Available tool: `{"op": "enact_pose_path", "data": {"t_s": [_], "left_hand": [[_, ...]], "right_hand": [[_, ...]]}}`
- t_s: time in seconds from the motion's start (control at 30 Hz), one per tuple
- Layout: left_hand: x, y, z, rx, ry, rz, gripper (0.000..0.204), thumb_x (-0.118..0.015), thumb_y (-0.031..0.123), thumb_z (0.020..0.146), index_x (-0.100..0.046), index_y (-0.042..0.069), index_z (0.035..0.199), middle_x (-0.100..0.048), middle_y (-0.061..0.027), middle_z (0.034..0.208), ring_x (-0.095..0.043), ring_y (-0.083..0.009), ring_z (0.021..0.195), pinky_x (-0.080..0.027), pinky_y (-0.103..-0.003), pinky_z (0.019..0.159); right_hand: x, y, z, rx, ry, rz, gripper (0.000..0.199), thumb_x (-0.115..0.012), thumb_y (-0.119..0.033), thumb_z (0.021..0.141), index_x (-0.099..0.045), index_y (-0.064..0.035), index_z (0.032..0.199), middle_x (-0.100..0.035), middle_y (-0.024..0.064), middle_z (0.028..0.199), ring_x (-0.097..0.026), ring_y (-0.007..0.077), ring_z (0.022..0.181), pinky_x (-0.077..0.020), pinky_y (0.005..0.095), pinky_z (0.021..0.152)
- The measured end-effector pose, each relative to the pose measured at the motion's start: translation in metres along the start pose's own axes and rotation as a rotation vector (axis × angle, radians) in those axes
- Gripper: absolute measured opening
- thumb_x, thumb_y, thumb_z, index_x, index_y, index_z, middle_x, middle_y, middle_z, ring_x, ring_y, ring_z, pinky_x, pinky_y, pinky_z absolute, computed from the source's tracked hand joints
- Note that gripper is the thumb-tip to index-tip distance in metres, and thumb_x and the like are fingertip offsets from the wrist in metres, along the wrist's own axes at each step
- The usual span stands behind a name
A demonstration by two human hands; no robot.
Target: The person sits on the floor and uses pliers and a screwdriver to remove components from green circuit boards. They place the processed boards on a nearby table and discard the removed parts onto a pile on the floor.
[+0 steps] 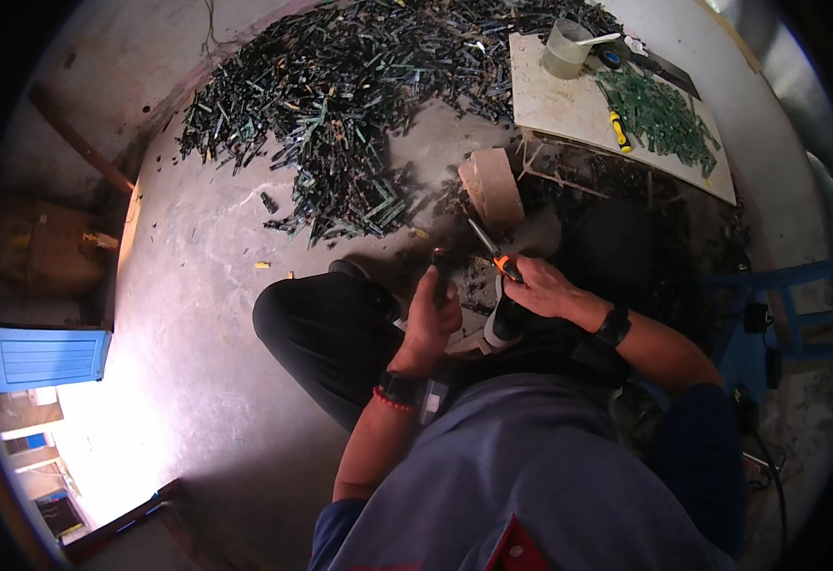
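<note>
My right hand (542, 287) is closed around the orange-and-black handle of a hand tool (495, 257), whose grey metal end points up and away to the left. I cannot make out its exact kind. Fingers curled, my left hand (432, 314) grips a small dark piece (439, 257) that stands up from the fist. The tool and this piece are apart. Just beyond both hands a reddish brick-like block (491, 187) rests on the floor among dark scraps.
A large heap of dark and green strips (331, 105) spreads over the far floor. At far right, a pale board (542, 103) carries a cloudy plastic cup (566, 49), small green pieces (659, 114) and a yellow-and-black tool handle (620, 133). Blue stool-like framework (788, 278) stands right.
</note>
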State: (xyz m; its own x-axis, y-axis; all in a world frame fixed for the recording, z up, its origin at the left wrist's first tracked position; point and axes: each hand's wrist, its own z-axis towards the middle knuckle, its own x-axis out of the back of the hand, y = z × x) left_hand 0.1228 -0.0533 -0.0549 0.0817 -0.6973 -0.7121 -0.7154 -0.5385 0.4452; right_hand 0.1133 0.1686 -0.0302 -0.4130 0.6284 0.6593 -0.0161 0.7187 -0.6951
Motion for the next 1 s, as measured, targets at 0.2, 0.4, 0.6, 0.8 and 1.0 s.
{"op": "enact_pose_path", "data": {"t_s": [0.2, 0.4, 0.6, 0.8, 1.0], "left_hand": [[-0.005, 0.001, -0.002, 0.013, -0.034, -0.104, 0.049, -0.035, 0.054, 0.094, -0.047, 0.012, 0.072, -0.027, 0.0038, 0.046, -0.019, -0.0099, 0.037, -0.019, -0.026, 0.040], [-0.001, -0.001, 0.000, 0.045, -0.180, -0.169, 0.052, -0.031, 0.055, 0.095, -0.048, 0.012, 0.072, -0.030, 0.0028, 0.045, -0.020, -0.0102, 0.035, -0.020, -0.026, 0.039], [0.002, 0.000, 0.001, 0.077, -0.276, -0.232, 0.053, -0.030, 0.055, 0.095, -0.048, 0.011, 0.072, -0.031, 0.0019, 0.045, -0.022, -0.0103, 0.034, -0.020, -0.027, 0.039], [0.001, 0.001, 0.000, 0.078, -0.252, -0.195, 0.053, -0.031, 0.055, 0.095, -0.048, 0.010, 0.071, -0.032, 0.0014, 0.046, -0.023, -0.0106, 0.034, -0.021, -0.027, 0.039], [0.002, 0.000, 0.003, 0.078, -0.265, -0.220, 0.053, -0.032, 0.054, 0.095, -0.048, 0.010, 0.071, -0.033, 0.0010, 0.046, -0.024, -0.0112, 0.035, -0.022, -0.027, 0.040]], "right_hand": [[0.040, -0.011, 0.001, -0.053, 0.384, -0.062, 0.038, -0.061, -0.040, 0.081, -0.048, -0.0046, 0.085, -0.056, 0.0165, 0.072, -0.058, 0.0372, 0.072, -0.0431, 0.0442, 0.063], [0.091, 0.006, 0.017, -0.261, 0.612, -0.152, 0.048, -0.065, -0.043, 0.077, -0.058, -0.0054, 0.108, -0.064, 0.0136, 0.084, -0.062, 0.0321, 0.081, -0.0477, 0.0400, 0.073], [0.123, 0.029, 0.043, -0.267, 0.800, -0.279, 0.051, -0.065, -0.040, 0.077, -0.056, -0.0012, 0.110, -0.062, 0.0190, 0.102, -0.059, 0.0362, 0.096, -0.0466, 0.0442, 0.082], [0.139, 0.042, 0.064, -0.304, 0.863, -0.365, 0.045, -0.063, -0.037, 0.078, -0.057, -0.0010, 0.105, -0.061, 0.0199, 0.099, -0.056, 0.0382, 0.097, -0.0444, 0.0462, 0.085], [0.147, 0.054, 0.084, -0.292, 0.921, -0.489, 0.041, -0.061, -0.033, 0.080, -0.059, -0.0020, 0.107, -0.060, 0.0189, 0.105, -0.054, 0.0378, 0.101, -0.0431, 0.0449, 0.088]]}}
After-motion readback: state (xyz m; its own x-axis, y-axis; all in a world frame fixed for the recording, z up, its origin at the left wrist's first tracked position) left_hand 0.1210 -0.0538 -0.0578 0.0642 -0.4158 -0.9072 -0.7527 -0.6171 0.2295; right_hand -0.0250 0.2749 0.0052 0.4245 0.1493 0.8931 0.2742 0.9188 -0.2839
